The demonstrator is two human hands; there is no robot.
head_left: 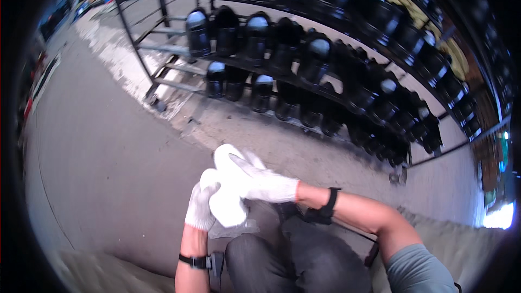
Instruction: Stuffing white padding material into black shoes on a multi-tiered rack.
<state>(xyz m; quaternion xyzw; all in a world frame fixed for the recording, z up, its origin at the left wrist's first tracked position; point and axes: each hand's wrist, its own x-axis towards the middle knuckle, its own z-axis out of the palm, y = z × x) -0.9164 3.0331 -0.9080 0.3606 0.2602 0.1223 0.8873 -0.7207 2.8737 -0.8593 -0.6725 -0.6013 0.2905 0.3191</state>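
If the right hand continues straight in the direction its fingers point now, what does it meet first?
The right hand points left across the white shoe sole it already touches. Past that, probably only the bare concrete floor, though depth is unclear.

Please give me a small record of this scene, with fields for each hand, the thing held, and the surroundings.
Left hand: left hand in a white knit glove, holding the lower part of the white object from the side
Right hand: right hand in a white knit glove, laid over its top
Held thing: white object, smooth; its exact kind is unclear
Below the hands: person's knees in dark trousers
Surroundings: metal rack of black boots, grey concrete floor
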